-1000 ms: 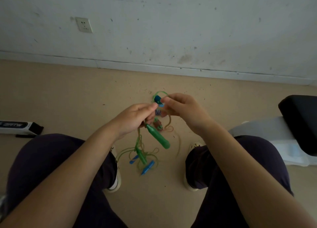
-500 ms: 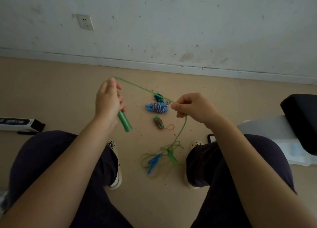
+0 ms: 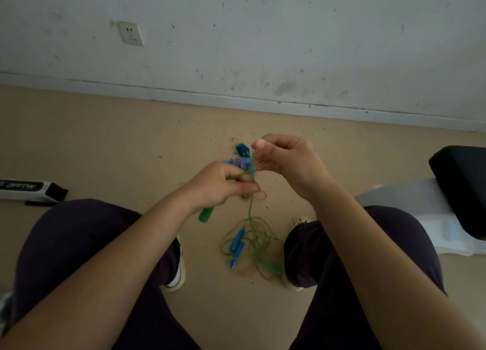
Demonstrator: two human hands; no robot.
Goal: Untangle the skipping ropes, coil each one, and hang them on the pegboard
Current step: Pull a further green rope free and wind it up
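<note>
Down at the far left, a white and black box (image 3: 29, 190) lies on the floor (image 3: 118, 144) with pale lettering on its dark band, something like "BRTW", though the first letters run off the frame edge. Centre stage, the left hand (image 3: 218, 186) has its grip curled round the green handle (image 3: 206, 215), whose lower end pokes out below the palm, and its fingertips pinch the green rope (image 3: 251, 207). The right hand (image 3: 286, 163) pinches a loop of that same rope just above, thumb and forefinger closed on it. The cord drops between the knees to a loose tangle (image 3: 252, 244) on the floor, where two blue handles (image 3: 236, 244) and a second green handle (image 3: 273, 267) lie mixed in. Behind the hands, a blue-and-white wound rope bundle (image 3: 239, 163) and a dark teal piece (image 3: 242, 149) sit on the floor, both partly hidden by fingers and hard to make out. A wall socket (image 3: 130, 33) sits upper left.
</note>
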